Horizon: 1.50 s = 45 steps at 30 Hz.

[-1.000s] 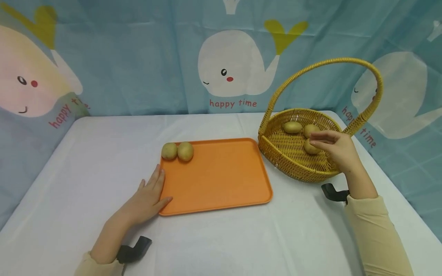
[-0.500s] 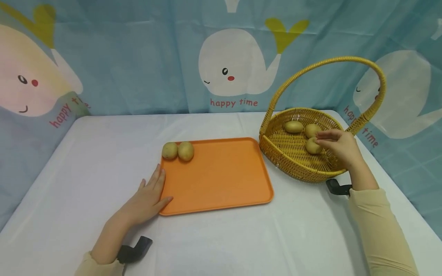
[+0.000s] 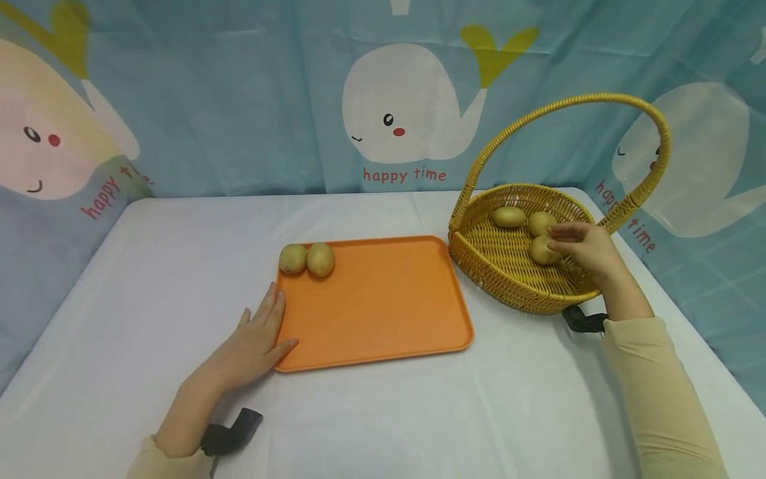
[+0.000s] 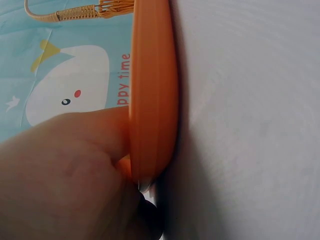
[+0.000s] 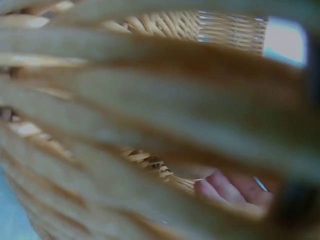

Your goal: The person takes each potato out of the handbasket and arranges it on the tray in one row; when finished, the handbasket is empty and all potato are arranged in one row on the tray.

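Observation:
My left hand (image 3: 254, 346) rests on the left edge of an orange tray (image 3: 383, 313), fingers mostly straight and thumb over the rim. In the left wrist view, the thumb (image 4: 117, 130) reaches over the tray's side. Two potatoes (image 3: 292, 259) (image 3: 320, 259) sit side by side in the tray's far left corner. Over the right part of a wicker basket (image 3: 509, 296), my right hand (image 3: 589, 251) has its loosely bent fingertips at the edge of a potato (image 3: 543, 251). Two more potatoes (image 3: 509, 217) (image 3: 541, 224) lie behind it. Basket weave hides most of that hand in the right wrist view.
The basket's tall arched handle (image 3: 574, 100) rises beside the right hand. White cloth (image 3: 371, 419) covers the table. A blue whale-print curtain (image 3: 251, 100) stands behind and along the sides.
My right hand has shifted slightly right and forward within the basket, then stayed nearly still. The potatoes keep their places. My left hand has not moved on the tray.

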Motion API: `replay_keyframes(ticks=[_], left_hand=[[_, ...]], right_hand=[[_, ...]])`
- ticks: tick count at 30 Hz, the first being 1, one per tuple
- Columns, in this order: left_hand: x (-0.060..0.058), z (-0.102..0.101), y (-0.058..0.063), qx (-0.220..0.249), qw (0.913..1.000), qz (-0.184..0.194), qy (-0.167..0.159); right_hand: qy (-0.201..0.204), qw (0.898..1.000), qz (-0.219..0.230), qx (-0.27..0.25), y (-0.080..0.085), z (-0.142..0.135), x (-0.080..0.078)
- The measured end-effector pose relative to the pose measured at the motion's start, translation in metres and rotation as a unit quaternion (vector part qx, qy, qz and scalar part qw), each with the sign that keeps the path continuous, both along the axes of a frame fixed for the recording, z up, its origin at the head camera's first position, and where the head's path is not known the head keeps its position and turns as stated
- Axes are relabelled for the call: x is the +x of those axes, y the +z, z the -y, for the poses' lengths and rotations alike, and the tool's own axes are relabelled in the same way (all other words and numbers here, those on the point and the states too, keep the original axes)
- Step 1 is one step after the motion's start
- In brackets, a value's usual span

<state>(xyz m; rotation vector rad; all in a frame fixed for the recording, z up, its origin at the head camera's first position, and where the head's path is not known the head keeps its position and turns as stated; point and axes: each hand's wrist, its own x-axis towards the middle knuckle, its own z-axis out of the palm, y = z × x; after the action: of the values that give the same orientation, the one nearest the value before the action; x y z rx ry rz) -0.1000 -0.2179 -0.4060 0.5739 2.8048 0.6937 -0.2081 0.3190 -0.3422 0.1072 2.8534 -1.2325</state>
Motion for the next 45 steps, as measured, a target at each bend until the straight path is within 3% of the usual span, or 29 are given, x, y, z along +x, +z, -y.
replay_keyframes(ticks=[5, 13, 17, 25, 34, 39, 45], left_hand=[[-0.0004, 0.0003, 0.0006, 0.0, 1.0, 0.001, 0.0], [-0.0009, 0.0004, 0.0005, 0.0, 1.0, 0.001, -0.001], [-0.0009, 0.0008, -0.0008, -0.003, 1.0, 0.001, 0.0], [-0.0003, 0.0005, 0.0007, -0.001, 1.0, 0.006, 0.003], [-0.0002, 0.0005, 0.0011, -0.002, 1.0, 0.006, 0.001], [-0.0004, 0.001, 0.0012, -0.003, 1.0, 0.003, 0.0], [-0.0009, 0.0004, -0.0011, -0.001, 1.0, -0.001, -0.004]], right_hand=[[0.019, 0.999, 0.046, 0.006, -0.0015, 0.0015, -0.0035], [0.069, 0.994, 0.077, 0.017, 0.0003, 0.0052, 0.0], [0.09, 0.993, 0.072, 0.019, 0.0014, 0.0044, 0.0006], [0.183, 0.979, 0.089, 0.024, 0.002, 0.0039, 0.0008], [0.22, 0.969, 0.09, 0.063, -0.0013, 0.0056, 0.0007], [0.255, 0.96, 0.097, 0.059, -0.0016, 0.0085, 0.0026], [0.259, 0.958, 0.064, 0.1, -0.002, 0.0098, 0.0042]])
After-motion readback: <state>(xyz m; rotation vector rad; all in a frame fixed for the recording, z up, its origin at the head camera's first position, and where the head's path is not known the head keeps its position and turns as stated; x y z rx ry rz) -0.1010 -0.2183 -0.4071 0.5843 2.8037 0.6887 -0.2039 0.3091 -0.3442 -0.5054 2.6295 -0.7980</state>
